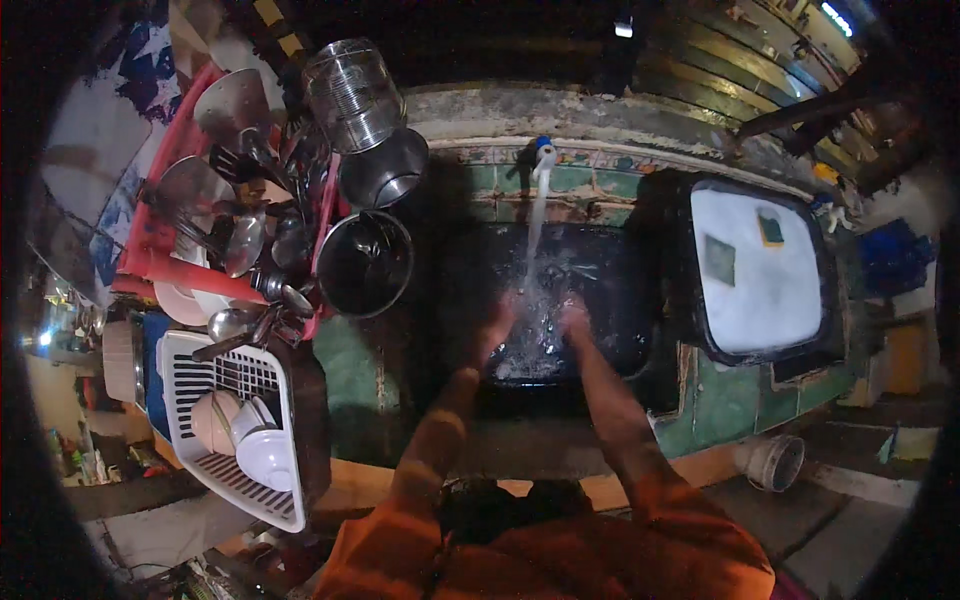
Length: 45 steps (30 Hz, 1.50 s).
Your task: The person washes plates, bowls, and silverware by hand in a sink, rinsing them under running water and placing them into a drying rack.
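Water runs from a white tap with a blue top (545,152) into a dark basin (626,300) set in a green-tiled counter. My left hand (498,322) reaches into the basin at the left of the stream. Opposite it, my right hand (575,319) is at the right of the stream. Splashing water and blur hide the fingers of both hands, and whether either holds anything cannot be told. Right of the basin, a dark tub (697,300) holds white suds, with two sponges, one (720,260) left of the other (770,228).
At left, a red rack (195,274) is crowded with spoons and ladles. Beside it are a glass jar (352,94), a metal pot (384,169) and a dark round pot (365,262). A white plastic basket (289,450) holds bowls. A white bucket (776,463) is at lower right.
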### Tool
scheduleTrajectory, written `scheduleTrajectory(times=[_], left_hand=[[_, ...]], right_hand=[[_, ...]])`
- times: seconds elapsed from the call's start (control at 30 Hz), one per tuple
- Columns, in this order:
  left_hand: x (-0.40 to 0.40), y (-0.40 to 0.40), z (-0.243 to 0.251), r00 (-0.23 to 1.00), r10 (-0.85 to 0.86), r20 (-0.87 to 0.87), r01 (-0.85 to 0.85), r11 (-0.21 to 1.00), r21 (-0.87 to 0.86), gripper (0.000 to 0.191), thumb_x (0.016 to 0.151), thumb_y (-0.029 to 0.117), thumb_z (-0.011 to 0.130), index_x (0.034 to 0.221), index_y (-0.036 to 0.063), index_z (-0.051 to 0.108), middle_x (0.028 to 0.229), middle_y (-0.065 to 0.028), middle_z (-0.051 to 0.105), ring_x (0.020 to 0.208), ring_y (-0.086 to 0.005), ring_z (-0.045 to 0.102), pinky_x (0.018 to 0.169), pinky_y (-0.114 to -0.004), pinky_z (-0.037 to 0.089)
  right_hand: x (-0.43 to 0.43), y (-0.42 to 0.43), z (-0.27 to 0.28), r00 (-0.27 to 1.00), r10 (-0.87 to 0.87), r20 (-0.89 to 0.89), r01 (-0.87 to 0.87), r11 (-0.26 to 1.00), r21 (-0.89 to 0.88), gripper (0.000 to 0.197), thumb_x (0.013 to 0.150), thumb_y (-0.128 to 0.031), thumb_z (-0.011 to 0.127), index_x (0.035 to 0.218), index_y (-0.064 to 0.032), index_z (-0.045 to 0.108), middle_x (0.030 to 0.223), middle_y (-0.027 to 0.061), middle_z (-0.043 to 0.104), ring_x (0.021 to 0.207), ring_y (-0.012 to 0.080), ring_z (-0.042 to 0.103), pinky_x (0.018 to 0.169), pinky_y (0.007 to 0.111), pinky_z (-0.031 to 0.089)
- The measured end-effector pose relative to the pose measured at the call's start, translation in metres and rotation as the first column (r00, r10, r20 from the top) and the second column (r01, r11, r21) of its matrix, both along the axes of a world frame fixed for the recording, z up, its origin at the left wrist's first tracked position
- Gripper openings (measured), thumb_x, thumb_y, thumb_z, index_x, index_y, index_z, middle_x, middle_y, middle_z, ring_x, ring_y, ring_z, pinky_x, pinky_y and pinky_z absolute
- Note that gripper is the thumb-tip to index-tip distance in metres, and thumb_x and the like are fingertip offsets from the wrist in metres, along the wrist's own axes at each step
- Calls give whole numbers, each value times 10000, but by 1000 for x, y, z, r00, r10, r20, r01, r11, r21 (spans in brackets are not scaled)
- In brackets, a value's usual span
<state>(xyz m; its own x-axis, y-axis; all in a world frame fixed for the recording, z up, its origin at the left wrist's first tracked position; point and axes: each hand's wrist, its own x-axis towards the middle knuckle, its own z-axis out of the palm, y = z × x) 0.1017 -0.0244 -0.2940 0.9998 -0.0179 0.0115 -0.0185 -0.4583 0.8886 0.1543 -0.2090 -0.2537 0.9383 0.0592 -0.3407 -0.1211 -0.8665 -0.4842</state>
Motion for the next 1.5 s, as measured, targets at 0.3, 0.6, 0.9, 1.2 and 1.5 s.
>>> scheduleTrajectory(times=[0.3, 0.6, 0.9, 1.2, 1.5], left_hand=[[86, -26, 126, 993, -117, 25, 119, 955, -273, 299, 936, 280, 485, 867, 18, 611, 698, -56, 612, 639, -157, 578, 581, -313, 458], [86, -11, 68, 924, -51, -379, -189, 799, -570, 308, 966, 357, 440, 1077, 97, 560, 793, -3, 573, 653, -108, 523, 534, -286, 448], [65, -27, 151, 871, -45, -489, -427, 421, -800, 197, 979, 275, 411, 967, 100, 501, 682, -28, 500, 548, -136, 500, 485, -294, 454], [60, -8, 127, 949, -31, -313, -203, 698, -687, 231, 958, 263, 486, 848, 63, 522, 656, -23, 537, 502, -107, 484, 444, -267, 396], [5, 21, 177, 996, -16, -82, -51, 667, -743, 397, 986, 368, 397, 760, 61, 505, 606, -5, 467, 514, -84, 432, 487, -243, 356]], right_hand=[[54, -25, 94, 994, -3, 108, -61, 808, 585, 129, 748, -100, 694, 836, -29, 632, 718, 13, 636, 661, 131, 568, 649, 294, 452], [67, 35, 118, 883, -117, -455, 467, 118, 876, 250, 878, -316, 565, 922, -70, 572, 714, -16, 535, 603, 102, 462, 518, 259, 364], [66, 47, 88, 908, -347, 236, 159, 805, 571, 96, 805, -98, 643, 769, -19, 602, 673, 53, 614, 598, 144, 583, 559, 301, 458], [73, 48, 122, 957, 145, 253, -243, 875, 418, 270, 832, -252, 659, 927, -3, 615, 644, 102, 615, 541, 169, 580, 545, 323, 465], [28, 82, 286, 783, 203, 588, -436, 853, 287, 220, 857, -209, 614, 941, -6, 630, 851, 157, 635, 778, 324, 615, 723, 355, 472]])
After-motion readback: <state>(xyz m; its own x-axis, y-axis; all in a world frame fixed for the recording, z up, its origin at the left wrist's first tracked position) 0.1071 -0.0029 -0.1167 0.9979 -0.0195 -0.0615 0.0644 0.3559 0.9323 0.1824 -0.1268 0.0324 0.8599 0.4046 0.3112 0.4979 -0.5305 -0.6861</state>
